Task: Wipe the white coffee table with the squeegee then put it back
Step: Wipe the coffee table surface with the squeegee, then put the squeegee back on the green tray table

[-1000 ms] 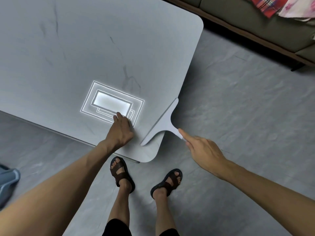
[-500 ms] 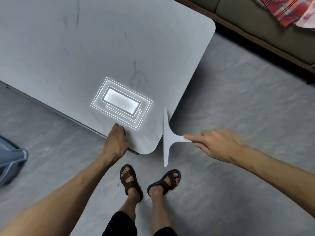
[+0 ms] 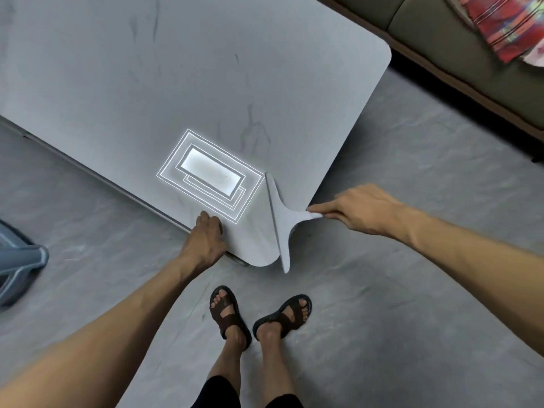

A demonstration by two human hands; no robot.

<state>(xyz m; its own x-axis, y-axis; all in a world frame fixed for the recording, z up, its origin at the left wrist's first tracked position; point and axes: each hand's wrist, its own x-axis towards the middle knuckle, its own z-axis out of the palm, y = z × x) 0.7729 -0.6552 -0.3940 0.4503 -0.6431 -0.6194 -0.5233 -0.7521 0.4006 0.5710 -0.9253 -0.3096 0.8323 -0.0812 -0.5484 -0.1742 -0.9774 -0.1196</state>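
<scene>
The white coffee table (image 3: 176, 83) fills the upper left, its rounded near corner just in front of my feet. A pale grey T-shaped squeegee (image 3: 279, 222) lies with its long blade across that corner, the lower end sticking out past the edge. My right hand (image 3: 359, 209) grips the squeegee's short handle from the right, off the table's side. Resting palm down on the table's near edge is my left hand (image 3: 206, 240), left of the blade, holding nothing. A bright rectangular light reflection (image 3: 210, 173) shows on the tabletop.
A dark olive sofa (image 3: 441, 39) with a red plaid cloth (image 3: 506, 22) runs along the upper right. A blue-grey plastic object (image 3: 17, 260) sits on the floor at the left edge. My sandalled feet (image 3: 259, 313) stand on the grey floor below the corner.
The squeegee's blade, off the table's corner half a second ago, now lies on the tabletop near the reflection. My right hand shifted with it; my left hand stays on the edge.
</scene>
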